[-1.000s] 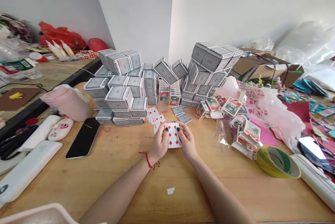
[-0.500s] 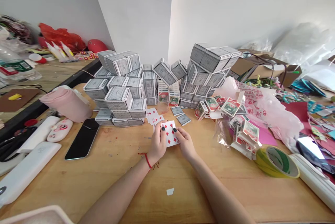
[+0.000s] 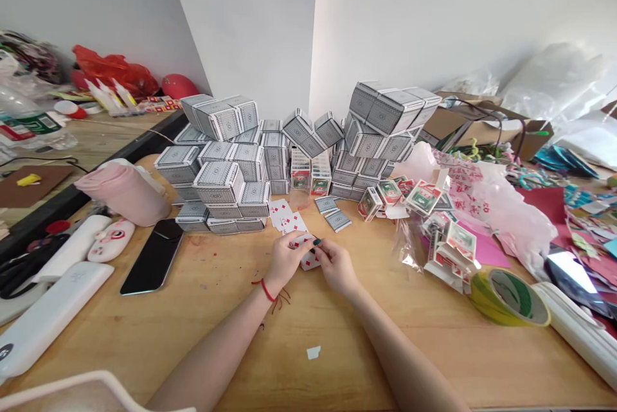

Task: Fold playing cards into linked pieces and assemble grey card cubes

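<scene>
A playing card (image 3: 310, 261) with red diamonds is gripped between my two hands above the table; whether others lie beneath it I cannot tell. My left hand (image 3: 287, 263), with a red string bracelet on its wrist, closes on the card's left side, thumb across its face. The fingertips of my right hand (image 3: 340, 267) pinch its upper right edge beside that thumb. Just beyond, diamond cards (image 3: 284, 213) lie face up, overlapping. Several face-down grey cards (image 3: 336, 219) rest to their right.
Stacks of grey-patterned card boxes (image 3: 219, 182) rise at the back left, more boxes (image 3: 380, 110) at the back right. A phone (image 3: 153, 258) lies left. On the right are opened card packs (image 3: 457, 241), yellow tape (image 3: 506, 296) and plastic bags (image 3: 515, 206). A white scrap (image 3: 313, 352) lies in front.
My left thumb has slid right across the card's face and now meets my right fingertips. More of the card is covered by my fingers than before.
</scene>
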Demonstrator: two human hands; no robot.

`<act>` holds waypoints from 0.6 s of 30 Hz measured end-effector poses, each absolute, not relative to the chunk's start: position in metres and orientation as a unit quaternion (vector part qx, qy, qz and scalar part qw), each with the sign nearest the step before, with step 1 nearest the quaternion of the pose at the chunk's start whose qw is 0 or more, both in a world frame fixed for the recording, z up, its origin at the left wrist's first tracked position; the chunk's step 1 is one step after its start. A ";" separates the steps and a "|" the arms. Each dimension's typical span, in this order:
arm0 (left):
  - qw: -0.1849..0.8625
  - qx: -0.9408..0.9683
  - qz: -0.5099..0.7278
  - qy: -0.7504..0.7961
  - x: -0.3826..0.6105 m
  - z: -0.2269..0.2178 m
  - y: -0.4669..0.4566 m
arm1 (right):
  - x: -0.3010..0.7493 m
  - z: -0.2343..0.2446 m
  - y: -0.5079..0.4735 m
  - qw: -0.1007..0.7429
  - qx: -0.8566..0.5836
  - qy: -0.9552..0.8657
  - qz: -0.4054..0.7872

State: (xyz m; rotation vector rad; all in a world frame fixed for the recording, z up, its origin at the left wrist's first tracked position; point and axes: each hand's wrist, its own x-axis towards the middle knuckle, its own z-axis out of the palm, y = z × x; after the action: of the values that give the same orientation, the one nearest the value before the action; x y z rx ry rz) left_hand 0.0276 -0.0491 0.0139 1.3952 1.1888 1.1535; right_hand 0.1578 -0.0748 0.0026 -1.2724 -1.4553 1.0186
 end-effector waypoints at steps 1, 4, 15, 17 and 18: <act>0.475 0.560 0.473 0.486 0.028 0.013 -0.049 | 0.158 0.003 -0.075 0.455 -0.518 -0.602 0.402; 0.518 0.505 0.493 0.483 0.029 0.012 -0.048 | 0.157 0.004 -0.076 0.450 -0.512 -0.630 0.372; 0.660 0.305 0.529 0.437 0.035 0.018 -0.048 | 0.161 0.011 -0.078 0.425 -0.483 -0.671 0.368; 0.661 0.310 0.525 0.438 0.035 0.018 -0.047 | 0.162 0.010 -0.077 0.431 -0.488 -0.649 0.394; 0.662 0.317 0.519 0.439 0.035 0.019 -0.047 | 0.162 0.010 -0.076 0.440 -0.490 -0.633 0.408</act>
State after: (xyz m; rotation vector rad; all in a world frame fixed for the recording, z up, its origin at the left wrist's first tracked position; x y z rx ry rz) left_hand 0.0352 -0.0471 0.0186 0.7172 0.9920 1.1731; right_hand 0.1623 -0.0756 0.0097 -1.2169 -1.5715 1.0122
